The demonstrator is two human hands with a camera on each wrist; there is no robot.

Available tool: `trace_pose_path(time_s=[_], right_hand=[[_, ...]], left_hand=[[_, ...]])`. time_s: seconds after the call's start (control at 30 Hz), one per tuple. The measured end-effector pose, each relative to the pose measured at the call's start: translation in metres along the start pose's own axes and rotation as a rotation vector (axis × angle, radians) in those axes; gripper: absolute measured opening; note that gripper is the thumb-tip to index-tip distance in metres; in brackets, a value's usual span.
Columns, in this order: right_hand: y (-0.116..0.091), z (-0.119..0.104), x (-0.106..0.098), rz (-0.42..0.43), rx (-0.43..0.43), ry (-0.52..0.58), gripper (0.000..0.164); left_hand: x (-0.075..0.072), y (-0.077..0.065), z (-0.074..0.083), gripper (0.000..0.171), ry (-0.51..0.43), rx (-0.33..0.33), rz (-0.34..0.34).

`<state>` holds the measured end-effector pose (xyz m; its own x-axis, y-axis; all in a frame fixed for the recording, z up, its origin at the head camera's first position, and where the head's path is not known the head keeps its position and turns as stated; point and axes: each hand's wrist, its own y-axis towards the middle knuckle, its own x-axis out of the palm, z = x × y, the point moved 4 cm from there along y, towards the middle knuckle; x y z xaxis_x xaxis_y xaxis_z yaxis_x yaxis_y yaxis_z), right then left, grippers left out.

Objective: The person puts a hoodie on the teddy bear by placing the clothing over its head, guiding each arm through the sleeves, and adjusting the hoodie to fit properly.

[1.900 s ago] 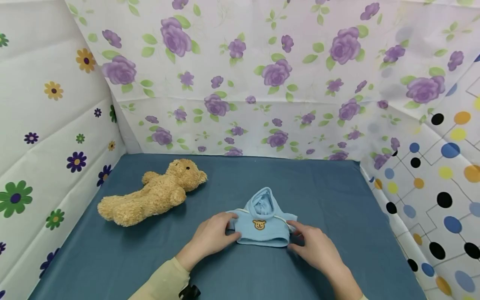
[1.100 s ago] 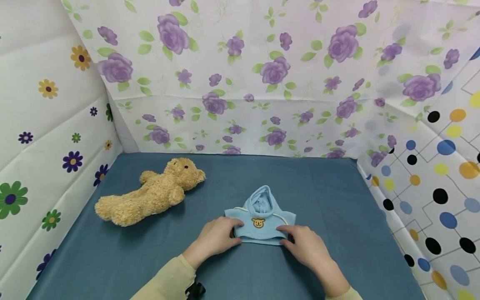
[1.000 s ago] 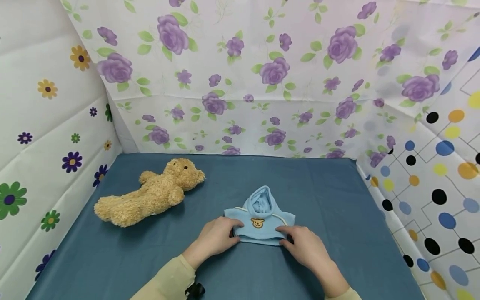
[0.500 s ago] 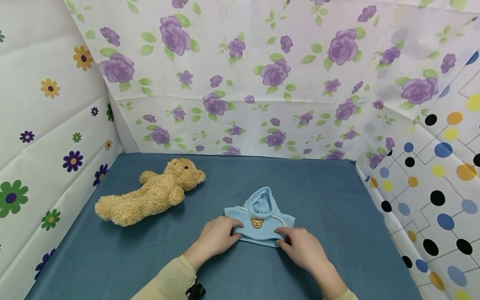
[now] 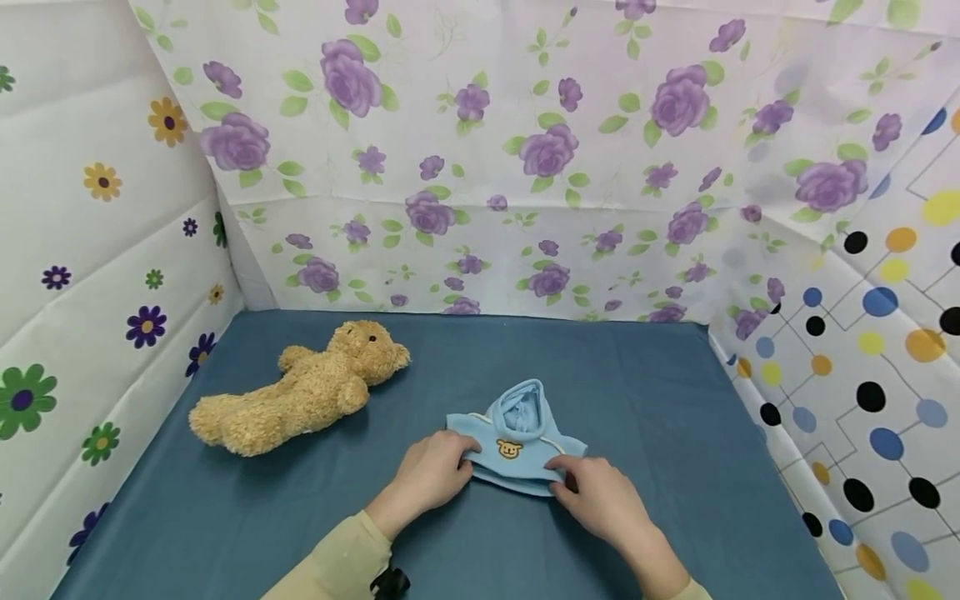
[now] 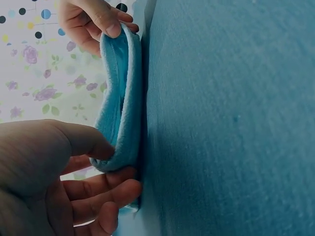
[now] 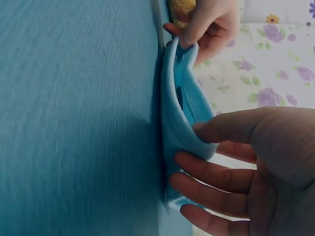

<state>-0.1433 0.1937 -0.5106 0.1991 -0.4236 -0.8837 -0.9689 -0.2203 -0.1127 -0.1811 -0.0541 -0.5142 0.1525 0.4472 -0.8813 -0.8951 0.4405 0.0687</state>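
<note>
A small light-blue hoodie (image 5: 525,468) with a bear-face patch lies on the table, its hood pointing away from me. My left hand (image 5: 429,477) pinches the left corner of its bottom hem, and my right hand (image 5: 603,498) pinches the right corner. In the left wrist view the left thumb (image 6: 93,140) is tucked inside the opening of the hoodie (image 6: 130,113), with fingers outside. The right wrist view shows the right thumb (image 7: 221,127) likewise within the hem of the hoodie (image 7: 172,105). The opening gapes between the two hands.
A tan plush teddy bear (image 5: 307,396) lies on its back at the left, head toward the middle. Blue cloth (image 5: 660,400) covers the table. Patterned sheets hang at the back (image 5: 480,167), left (image 5: 90,333) and right (image 5: 862,400).
Both hands moved from the hoodie's sides to its bottom hem and took hold of it. The hem has since lifted and opened slightly, and the hoodie has turned a little. The bear stays put.
</note>
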Motion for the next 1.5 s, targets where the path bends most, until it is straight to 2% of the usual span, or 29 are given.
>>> trace_pose_path(time_s=[0.17,0.37,0.57,0.77,1.0,1.17,1.5], right_hand=[[0.002,-0.006,-0.001,0.045,0.014,0.009,0.015],[0.005,-0.01,-0.002,0.085,0.03,0.02,0.015],[0.007,-0.015,-0.003,0.123,0.017,0.035,0.015],[0.014,-0.029,-0.004,0.174,-0.003,0.08,0.015],[0.025,-0.048,-0.007,0.23,0.001,0.147,0.017],[0.034,-0.067,-0.01,0.302,-0.034,0.176,0.017],[0.064,-0.109,-0.02,0.515,-0.113,0.266,0.024]], left_hand=[[-0.005,0.001,0.0,0.018,-0.009,0.006,0.039],[-0.01,0.005,0.0,0.02,-0.007,0.015,0.052],[-0.027,0.01,0.0,0.02,-0.025,0.039,0.076],[-0.052,0.014,-0.005,0.021,-0.026,0.038,0.084],[-0.081,0.019,-0.008,0.026,0.01,0.084,0.084],[-0.105,0.025,-0.013,0.026,0.038,0.065,0.062],[-0.169,0.047,-0.028,0.026,0.147,0.031,0.062]])
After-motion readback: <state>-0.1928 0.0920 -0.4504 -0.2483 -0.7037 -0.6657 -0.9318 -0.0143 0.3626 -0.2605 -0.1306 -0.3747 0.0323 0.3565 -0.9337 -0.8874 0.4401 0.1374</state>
